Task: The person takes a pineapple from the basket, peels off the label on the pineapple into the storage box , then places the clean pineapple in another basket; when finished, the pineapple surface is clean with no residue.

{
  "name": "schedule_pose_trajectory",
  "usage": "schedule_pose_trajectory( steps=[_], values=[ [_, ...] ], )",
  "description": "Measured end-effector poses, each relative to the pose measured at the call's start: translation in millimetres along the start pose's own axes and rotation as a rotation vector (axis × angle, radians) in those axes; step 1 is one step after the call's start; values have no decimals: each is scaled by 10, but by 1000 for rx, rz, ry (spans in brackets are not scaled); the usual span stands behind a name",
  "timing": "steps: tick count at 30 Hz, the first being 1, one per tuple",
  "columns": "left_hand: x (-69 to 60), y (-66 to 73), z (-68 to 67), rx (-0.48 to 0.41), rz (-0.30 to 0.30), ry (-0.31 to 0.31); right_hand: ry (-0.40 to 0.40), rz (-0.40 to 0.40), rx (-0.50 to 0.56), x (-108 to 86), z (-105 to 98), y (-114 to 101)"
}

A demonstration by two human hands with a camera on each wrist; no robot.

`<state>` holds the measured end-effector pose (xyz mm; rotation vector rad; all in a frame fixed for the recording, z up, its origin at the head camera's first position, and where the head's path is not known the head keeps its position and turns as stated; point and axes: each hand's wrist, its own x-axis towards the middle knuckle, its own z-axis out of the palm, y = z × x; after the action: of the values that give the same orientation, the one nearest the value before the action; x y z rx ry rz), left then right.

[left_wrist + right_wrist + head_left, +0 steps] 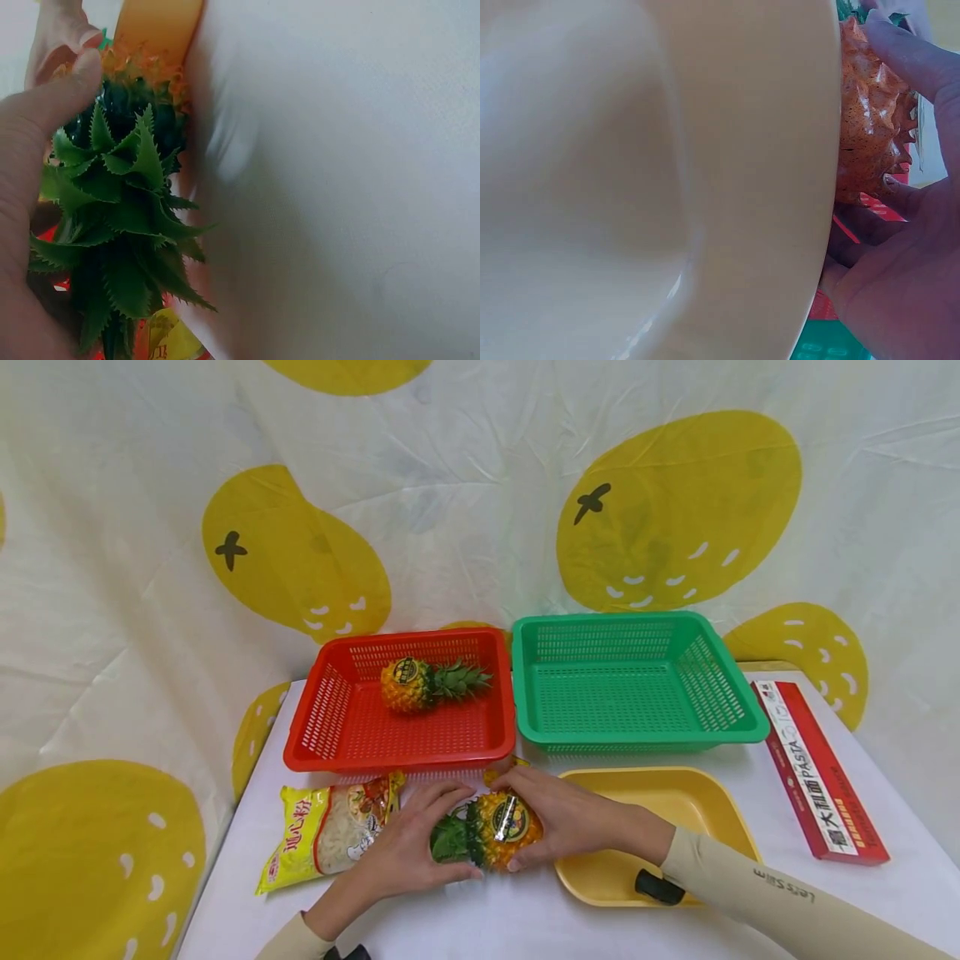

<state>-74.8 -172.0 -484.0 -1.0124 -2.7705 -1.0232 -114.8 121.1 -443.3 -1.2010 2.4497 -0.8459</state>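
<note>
A small pineapple (491,832) with a round label lies on its side over the white table, between both hands. My right hand (573,814) grips its orange body, thumb at the near side and fingers at the far side. Around the green leafy crown (124,195) curls my left hand (408,843), its thumb reaching toward the body in the left wrist view. A second pineapple (407,685) rests in the red basket (401,758), crown to the right. Beside the left hand is a yellow food packet (303,835) with a clear window.
A green basket (637,735) stands right of the red one. The yellow tray (723,802) sits under my right forearm, its rim close to the right hand. A long red pasta box (821,777) lies at the far right. Behind hangs a patterned white cloth (465,527).
</note>
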Motion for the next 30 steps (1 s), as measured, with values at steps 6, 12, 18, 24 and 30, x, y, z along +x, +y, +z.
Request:
schedule_pose_trajectory(
  steps=[6,12,18,24,30],
  values=[
    [-3,6,17,14,-14,-12,-4,-1,13,-8,-4,-3],
    [-9,-1,33,20,-32,-24,20,-3,43,-42,-66,-39],
    [-5,-10,22,-21,-72,-54,110,-38,112,-45,-200,-76],
    [-13,7,10,-8,-75,-58,199,-65,110,-31,-228,-70],
    [-9,8,12,14,-61,-47,246,-68,121,-15,-234,-82]
  ],
)
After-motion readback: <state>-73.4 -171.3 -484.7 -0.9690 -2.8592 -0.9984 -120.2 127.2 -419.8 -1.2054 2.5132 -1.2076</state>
